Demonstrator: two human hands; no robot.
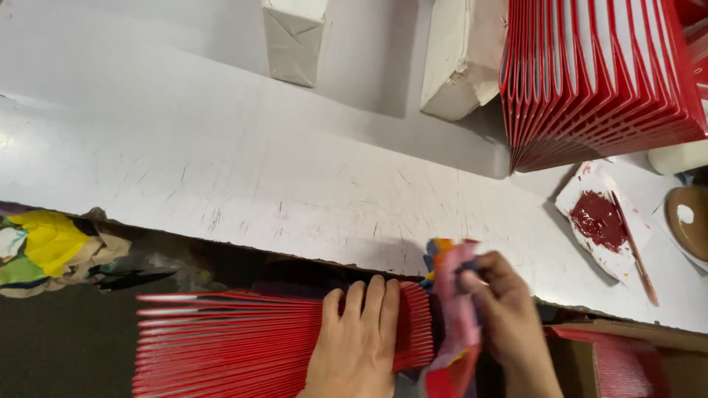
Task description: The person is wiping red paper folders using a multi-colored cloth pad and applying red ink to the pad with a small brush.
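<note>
Pressing flat, our left hand (358, 343) keeps no closed grip: its fingers lie spread and open across the red stack (243, 343), which sits fanned on edge below the near rim of the table (258, 177), so the leaves stay together. Our right hand (509, 317) pinches a pink rag (453, 309) between thumb and fingers, just beside the stack's right end. On the table, well apart, a paper with red paste (599, 220) and a thin stick (636, 254) lie within reach, and another red stack (597, 74) stands behind.
</note>
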